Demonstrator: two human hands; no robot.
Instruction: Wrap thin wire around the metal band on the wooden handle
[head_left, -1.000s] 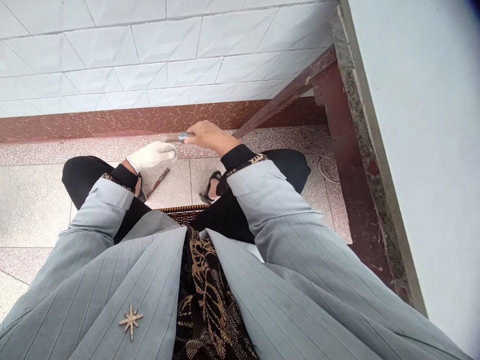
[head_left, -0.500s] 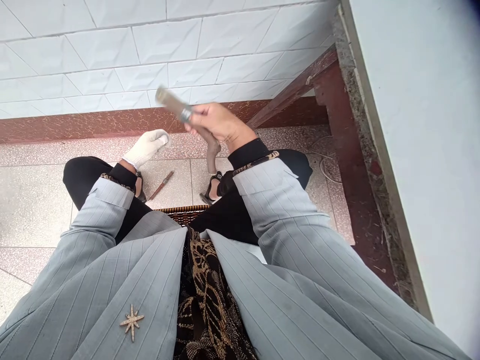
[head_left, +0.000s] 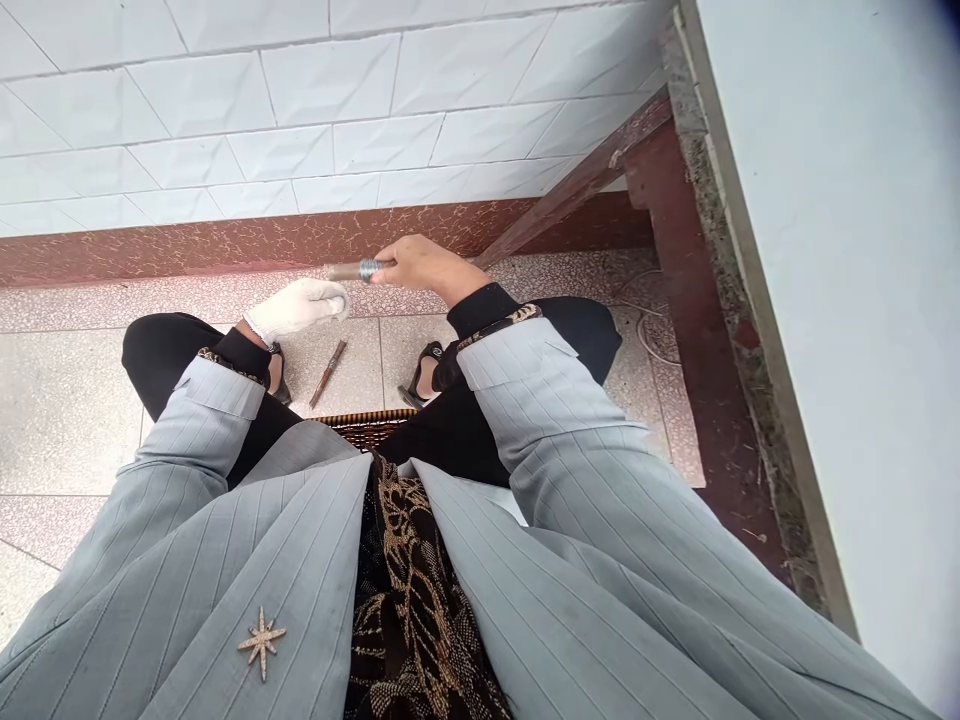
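Observation:
My right hand (head_left: 420, 268), bare, is closed around a brown wooden stick (head_left: 343, 272) held roughly level. A silvery wire-like binding (head_left: 369, 270) wraps the stick just beside my fingers. Its short end points left, and the rest is hidden by my hand. Just below that end is my left hand (head_left: 300, 306), in a white knitted glove with fingers curled together. Whether those fingers hold anything is hidden. On the floor between my feet lies a short reddish-brown stick-like piece (head_left: 328, 374), slightly away from both hands.
A woven wicker edge (head_left: 367, 428) shows between my knees. Ahead stands a white tiled wall (head_left: 337, 80) with a brown skirting (head_left: 187, 240). To the right are a dark red wooden frame (head_left: 675, 230), a pale tabletop (head_left: 847, 250) and a loose cord (head_left: 652, 335) on the floor.
My right hand has swung the stick down and left, from raised and slanted to nearly level beside the glove. The bent lower part of the stick is now out of sight.

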